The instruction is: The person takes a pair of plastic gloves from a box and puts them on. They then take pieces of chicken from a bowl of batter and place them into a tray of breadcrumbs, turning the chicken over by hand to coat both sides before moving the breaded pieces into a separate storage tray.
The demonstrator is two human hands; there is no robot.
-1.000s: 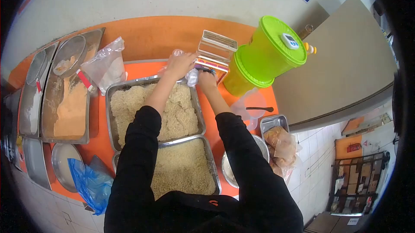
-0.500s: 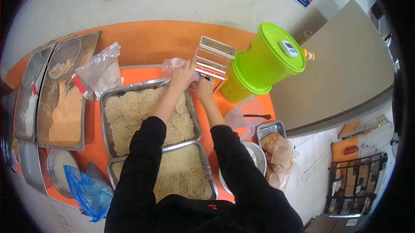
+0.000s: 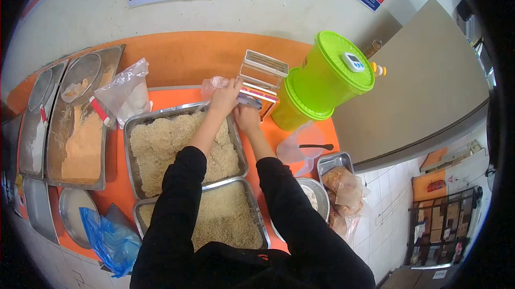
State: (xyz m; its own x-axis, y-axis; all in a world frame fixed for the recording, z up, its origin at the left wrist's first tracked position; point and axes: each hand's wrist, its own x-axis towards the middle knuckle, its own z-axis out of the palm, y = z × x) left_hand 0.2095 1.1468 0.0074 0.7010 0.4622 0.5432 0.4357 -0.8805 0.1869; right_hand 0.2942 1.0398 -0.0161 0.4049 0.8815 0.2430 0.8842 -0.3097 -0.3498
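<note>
Both my hands meet at the back of the counter, in front of a clear-topped holder [image 3: 264, 69] with an orange and white printed box [image 3: 260, 91] below it. My left hand [image 3: 225, 98] is closed on a crumpled clear plastic bag [image 3: 210, 88], which spreads out to its left. Just beside it, my right hand [image 3: 247, 118] has its fingers curled by a blurred grey item [image 3: 250, 101] whose kind I cannot make out. Under my forearms are a steel tray of crumb-coated pieces [image 3: 166, 138] and a nearer tray of crumbs [image 3: 228, 211].
Stacked green tubs [image 3: 338, 74] with a white timer [image 3: 353, 62] stand right. Nearby are a clear jug [image 3: 294, 144], a metal bowl [image 3: 321, 195] and bagged food [image 3: 343, 187]. Pans of orange powder [image 3: 83, 149], a powder bag [image 3: 129, 93] and a blue bag [image 3: 110, 240] lie left.
The view has shifted slightly. My right hand has turned and dropped a little, and the grey item shows more clearly between it and the box. My left hand stays on the plastic bag.
</note>
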